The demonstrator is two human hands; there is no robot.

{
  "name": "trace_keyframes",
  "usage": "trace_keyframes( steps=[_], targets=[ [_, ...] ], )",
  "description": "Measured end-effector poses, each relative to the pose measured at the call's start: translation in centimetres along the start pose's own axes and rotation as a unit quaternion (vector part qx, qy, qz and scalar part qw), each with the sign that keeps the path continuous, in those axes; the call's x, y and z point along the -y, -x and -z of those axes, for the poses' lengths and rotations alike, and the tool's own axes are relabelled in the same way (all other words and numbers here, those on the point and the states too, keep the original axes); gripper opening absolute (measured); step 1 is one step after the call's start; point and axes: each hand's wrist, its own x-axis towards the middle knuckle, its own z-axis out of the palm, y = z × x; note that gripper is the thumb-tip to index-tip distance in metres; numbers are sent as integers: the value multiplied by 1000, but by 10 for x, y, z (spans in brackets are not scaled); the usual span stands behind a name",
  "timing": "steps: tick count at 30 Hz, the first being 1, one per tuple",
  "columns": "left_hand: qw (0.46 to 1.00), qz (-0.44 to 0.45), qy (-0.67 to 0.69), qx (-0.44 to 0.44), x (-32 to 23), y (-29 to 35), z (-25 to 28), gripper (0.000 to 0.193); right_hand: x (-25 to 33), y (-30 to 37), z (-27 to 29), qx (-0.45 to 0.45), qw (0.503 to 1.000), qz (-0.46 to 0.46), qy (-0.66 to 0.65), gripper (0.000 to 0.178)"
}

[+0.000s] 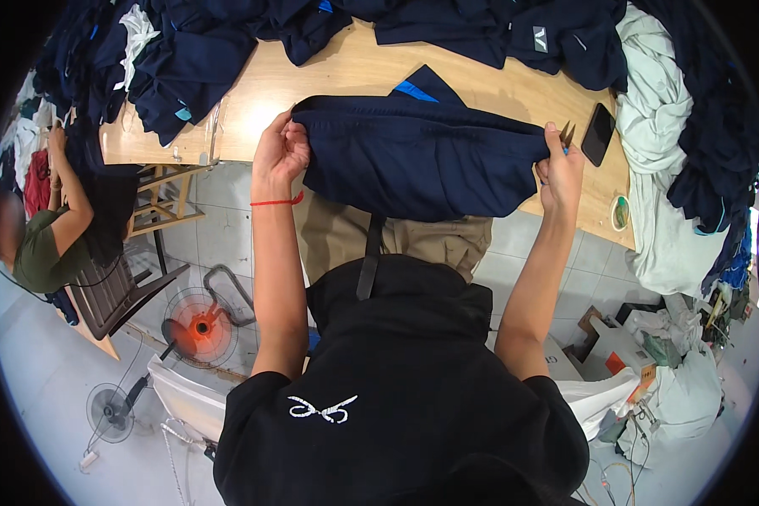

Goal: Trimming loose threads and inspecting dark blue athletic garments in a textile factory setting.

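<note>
Black shirt [413, 363]: a white line emblem [322, 411] of two loops joined by crossing strokes stands on the cloth near the left sleeve; whether it spells anything cannot be told.
Navy garment [569, 63]: lying at the table's [312, 88] far edge, toward the right corner, it bears a grey rectangular patch [540, 39] with a pale angular figure; a small whitish mark [580, 42] sits right of it, too small to make out.
Pale carton [562, 363]: beyond the table's near edge, beside the right elbow, it carries dark printed lettering [552, 360], small and only partly visible.
</note>
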Motion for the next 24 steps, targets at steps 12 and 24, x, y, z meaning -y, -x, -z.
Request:
trace_keyframes(
  steps=[12,24],
  targets=[
    [799,-271,-534,52,49,69,-16,47,-4,23,-10,-91,876,297,369,19],
    [418,-555,-701,161,131,52,-65,22,-23,71,-55,110,942,234,211,13]
  ],
)
